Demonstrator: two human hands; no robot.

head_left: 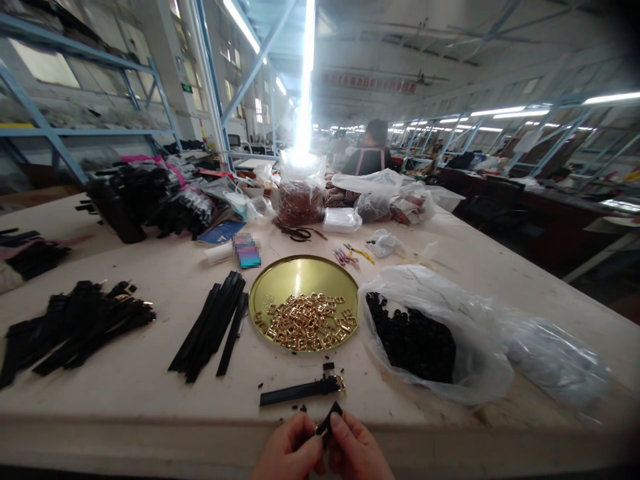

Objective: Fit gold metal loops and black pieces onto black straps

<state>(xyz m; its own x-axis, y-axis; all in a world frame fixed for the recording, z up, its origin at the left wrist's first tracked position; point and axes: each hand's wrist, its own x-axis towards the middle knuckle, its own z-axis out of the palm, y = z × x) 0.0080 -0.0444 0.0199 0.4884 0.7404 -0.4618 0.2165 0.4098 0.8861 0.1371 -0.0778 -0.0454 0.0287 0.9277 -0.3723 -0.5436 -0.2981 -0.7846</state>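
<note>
So you've got the black strap piece [330, 421] pinched in both hands, over the near edge of the surface [200, 405]. Your left hand [291, 448] grips its lower-left side by a gold bit, while your right hand's [361, 450] thumb presses its right side. Its dark tip pokes out past your fingers, just short of the buckled strap [295, 392].
</note>
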